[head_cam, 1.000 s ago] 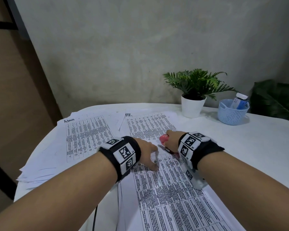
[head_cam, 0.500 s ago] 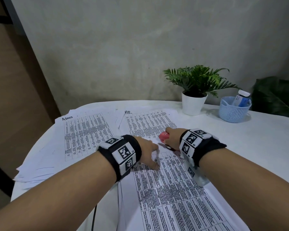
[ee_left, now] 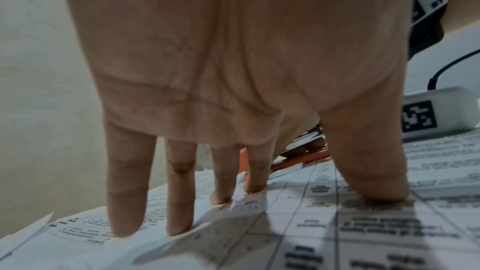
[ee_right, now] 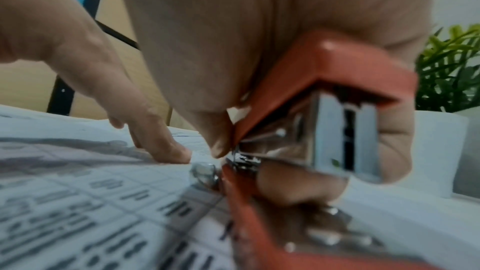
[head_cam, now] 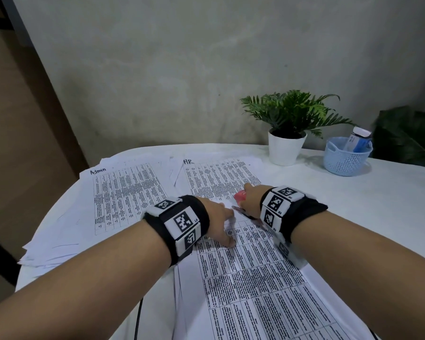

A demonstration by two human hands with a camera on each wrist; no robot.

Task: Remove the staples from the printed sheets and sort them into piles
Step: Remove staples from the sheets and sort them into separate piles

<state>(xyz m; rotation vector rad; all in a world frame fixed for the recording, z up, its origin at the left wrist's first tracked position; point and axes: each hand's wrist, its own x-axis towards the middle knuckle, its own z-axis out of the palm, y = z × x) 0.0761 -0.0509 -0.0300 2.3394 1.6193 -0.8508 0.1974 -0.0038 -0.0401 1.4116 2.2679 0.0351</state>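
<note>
Orange-red steel, the stapler [ee_right: 319,114], stayed gripped in the right hand [head_cam: 249,201], its metal tip at the top of the stapled sheets [head_cam: 255,278]. The left hand [head_cam: 216,222] kept straight fingers pressed there. Nothing had shifted in the last second, so the staple was probably still seated. The Admin pile [head_cam: 123,192] and HR pile [head_cam: 219,177] lay beyond.

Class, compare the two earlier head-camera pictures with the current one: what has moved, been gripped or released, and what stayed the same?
Almost nothing changed. The right hand still grips the red metal stapler at the top of the near printed sheet, and the left hand still presses its fingers on that sheet. Only the view shifted slightly. The Admin pile, HR pile, potted plant and blue basket stayed put.
</note>
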